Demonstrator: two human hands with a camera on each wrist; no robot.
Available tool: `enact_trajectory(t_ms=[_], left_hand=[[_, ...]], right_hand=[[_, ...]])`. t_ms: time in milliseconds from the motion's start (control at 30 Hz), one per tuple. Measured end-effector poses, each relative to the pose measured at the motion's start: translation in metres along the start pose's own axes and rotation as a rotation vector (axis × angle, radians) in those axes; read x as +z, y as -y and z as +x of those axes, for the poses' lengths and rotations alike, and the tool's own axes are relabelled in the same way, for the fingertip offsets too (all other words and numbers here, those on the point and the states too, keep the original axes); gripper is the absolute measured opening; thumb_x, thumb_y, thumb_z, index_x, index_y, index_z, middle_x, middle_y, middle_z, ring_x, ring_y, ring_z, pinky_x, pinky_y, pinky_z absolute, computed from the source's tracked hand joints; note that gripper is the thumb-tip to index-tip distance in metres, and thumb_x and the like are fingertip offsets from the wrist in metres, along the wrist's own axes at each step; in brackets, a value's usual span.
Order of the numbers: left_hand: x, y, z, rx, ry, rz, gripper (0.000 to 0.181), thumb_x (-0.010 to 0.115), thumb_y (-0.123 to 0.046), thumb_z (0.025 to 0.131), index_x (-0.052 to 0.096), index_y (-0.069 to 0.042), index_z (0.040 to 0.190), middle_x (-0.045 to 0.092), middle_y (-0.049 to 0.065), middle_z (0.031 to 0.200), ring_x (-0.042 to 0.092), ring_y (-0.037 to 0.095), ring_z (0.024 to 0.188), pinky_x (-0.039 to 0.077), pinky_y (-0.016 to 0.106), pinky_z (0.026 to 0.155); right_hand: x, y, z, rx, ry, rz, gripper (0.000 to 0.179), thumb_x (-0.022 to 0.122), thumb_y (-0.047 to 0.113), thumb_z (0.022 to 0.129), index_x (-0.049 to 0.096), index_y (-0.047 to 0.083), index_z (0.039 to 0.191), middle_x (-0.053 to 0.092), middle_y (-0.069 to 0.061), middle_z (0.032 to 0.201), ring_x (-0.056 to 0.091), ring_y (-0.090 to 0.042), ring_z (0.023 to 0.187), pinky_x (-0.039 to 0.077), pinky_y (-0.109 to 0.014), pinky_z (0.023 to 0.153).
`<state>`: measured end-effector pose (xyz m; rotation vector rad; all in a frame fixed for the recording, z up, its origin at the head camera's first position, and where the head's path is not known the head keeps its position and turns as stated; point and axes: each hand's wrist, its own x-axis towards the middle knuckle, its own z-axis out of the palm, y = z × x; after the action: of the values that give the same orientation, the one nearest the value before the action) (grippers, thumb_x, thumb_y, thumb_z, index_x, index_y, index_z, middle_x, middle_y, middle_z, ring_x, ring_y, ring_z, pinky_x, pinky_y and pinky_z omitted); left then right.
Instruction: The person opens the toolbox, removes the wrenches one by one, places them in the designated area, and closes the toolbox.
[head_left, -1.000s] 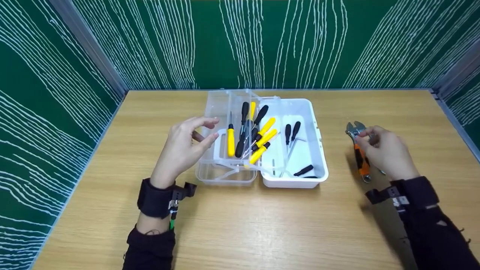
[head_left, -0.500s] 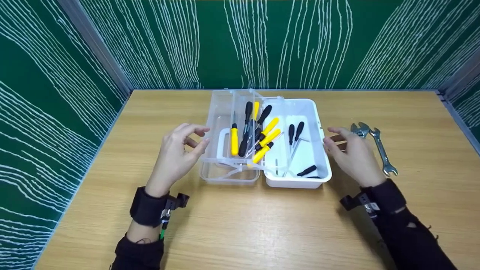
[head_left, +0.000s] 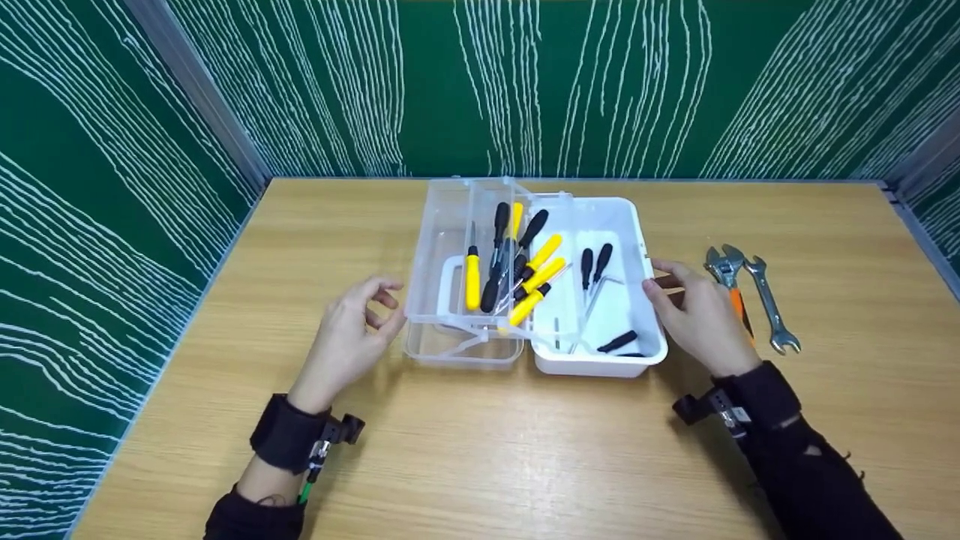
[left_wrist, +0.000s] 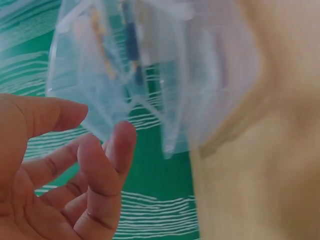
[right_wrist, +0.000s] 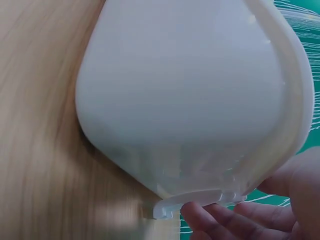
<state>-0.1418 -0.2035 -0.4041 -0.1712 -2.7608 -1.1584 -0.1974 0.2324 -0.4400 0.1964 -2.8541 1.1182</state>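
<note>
A white toolbox [head_left: 600, 366] stands on the table with its clear lid [head_left: 461, 360] folded out to the left. Over the lid and the left part of the box sits a clear tray [head_left: 442, 225] with several yellow and black screwdrivers. My right hand [head_left: 701, 319] holds the box's right side, thumb at the rim and fingertips at the clear latch [right_wrist: 192, 197] in the right wrist view. Beside the tray's left edge, my left hand [head_left: 349, 337] has its fingers loosely bent, holding nothing. In the left wrist view its fingertips [left_wrist: 125, 137] are close to the clear plastic.
Right of the box lie an adjustable wrench [head_left: 725, 264], an open-end wrench [head_left: 769, 307] and an orange-handled tool [head_left: 739, 304], partly hidden by my right hand. Black-handled tools [head_left: 617, 341] lie inside the box. A green wall [head_left: 435, 90] borders the table's back edge.
My right hand has left the orange-handled tool beside the wrenches and moved left to the box's side. My left hand has come down slightly toward the tray's near left corner.
</note>
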Motion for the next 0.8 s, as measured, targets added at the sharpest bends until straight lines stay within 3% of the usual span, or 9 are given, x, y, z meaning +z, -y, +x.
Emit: enact_trajectory(t_ms=[167, 433, 800], left_hand=[[0.01, 0.011, -0.006, -0.065, 0.038, -0.012, 0.046, 0.078, -0.015, 0.098, 0.065, -0.004, 0.141, 0.074, 0.012, 0.109, 0.068, 0.02, 0.074, 0.059, 0.027, 0.067], [0.017, 0.019, -0.012, -0.144, 0.07, -0.046, 0.042, 0.079, -0.024, 0.099, 0.069, -0.008, 0.136, 0.074, 0.008, 0.105, 0.068, 0.019, 0.072, 0.057, 0.024, 0.063], [0.027, 0.02, -0.014, -0.219, 0.162, -0.123, 0.032, 0.073, -0.014, 0.1, 0.07, -0.002, 0.13, 0.072, 0.01, 0.108, 0.068, 0.017, 0.065, 0.055, 0.025, 0.049]], right_hand=[[0.001, -0.001, -0.001, 0.01, 0.012, 0.013, 0.055, 0.057, 0.034, 0.112, 0.053, -0.001, 0.154, 0.069, -0.031, 0.134, 0.072, -0.045, 0.109, 0.062, -0.061, 0.095], [0.003, 0.0, -0.001, 0.016, 0.011, 0.034, 0.054, 0.054, 0.033, 0.113, 0.053, -0.003, 0.154, 0.068, -0.034, 0.134, 0.072, -0.049, 0.111, 0.061, -0.063, 0.096], [0.001, -0.002, 0.0, 0.069, 0.081, 0.048, 0.062, 0.048, 0.04, 0.115, 0.047, -0.005, 0.158, 0.062, -0.033, 0.142, 0.067, -0.05, 0.122, 0.058, -0.063, 0.103]])
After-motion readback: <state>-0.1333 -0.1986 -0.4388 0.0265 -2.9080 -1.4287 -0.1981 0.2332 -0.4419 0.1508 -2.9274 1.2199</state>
